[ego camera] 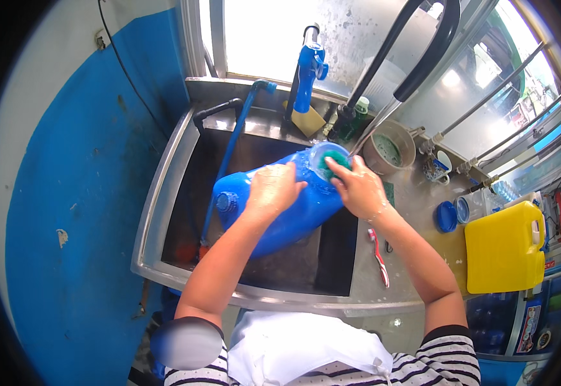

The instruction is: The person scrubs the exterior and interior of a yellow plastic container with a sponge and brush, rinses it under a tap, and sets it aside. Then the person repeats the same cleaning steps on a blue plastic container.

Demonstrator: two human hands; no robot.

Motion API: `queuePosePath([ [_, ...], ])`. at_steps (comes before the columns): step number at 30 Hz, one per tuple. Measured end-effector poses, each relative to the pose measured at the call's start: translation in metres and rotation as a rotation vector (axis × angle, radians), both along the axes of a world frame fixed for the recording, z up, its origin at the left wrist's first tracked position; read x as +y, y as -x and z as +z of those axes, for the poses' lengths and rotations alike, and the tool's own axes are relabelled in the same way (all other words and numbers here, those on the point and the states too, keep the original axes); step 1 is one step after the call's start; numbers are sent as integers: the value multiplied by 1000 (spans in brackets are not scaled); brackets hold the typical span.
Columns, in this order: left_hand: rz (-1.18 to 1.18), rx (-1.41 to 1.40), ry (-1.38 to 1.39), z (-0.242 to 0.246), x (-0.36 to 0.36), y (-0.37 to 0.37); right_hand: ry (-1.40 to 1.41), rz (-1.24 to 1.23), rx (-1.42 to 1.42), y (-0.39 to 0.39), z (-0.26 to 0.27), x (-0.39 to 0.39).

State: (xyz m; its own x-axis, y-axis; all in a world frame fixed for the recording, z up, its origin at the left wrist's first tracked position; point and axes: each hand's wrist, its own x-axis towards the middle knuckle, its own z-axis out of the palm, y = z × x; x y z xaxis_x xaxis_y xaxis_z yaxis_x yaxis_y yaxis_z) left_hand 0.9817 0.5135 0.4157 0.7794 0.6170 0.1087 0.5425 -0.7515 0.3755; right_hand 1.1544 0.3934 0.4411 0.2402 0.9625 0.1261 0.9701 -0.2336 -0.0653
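A large blue plastic jug (287, 229) lies tilted over the steel sink basin (280, 277), its wide wet mouth towards the upper right. My left hand (271, 192) grips the top of the jug, where a handle seems to be; the fingertips are partly hidden. Near that hand a small ribbed blue cap (226, 201) sits on the jug's shoulder. My right hand (365, 190) presses a green scouring pad (332, 166) against the jug's mouth. Water (374, 125) runs from the black faucet hose (427, 53) beside the mouth.
On the counter right of the basin lie a red-and-white toothbrush (379, 258) and a blue lid (446, 216). A bucket of soapy liquid (387, 147) and a yellow jug (502, 248) stand there too. A blue pipe (234, 140) crosses the basin's left side.
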Motion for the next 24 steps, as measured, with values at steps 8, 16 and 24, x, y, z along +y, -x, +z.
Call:
queuePosePath([
  [8,-7,9,0,-1,-11,-11,193,67,-3,-7,22,-4],
  [16,-16,-10,-23,-1,-19,-13,78,-31,1,7,5,-13],
  [24,21,1,6,-7,-29,-15,-148,-346,74,-6,-19,-14],
])
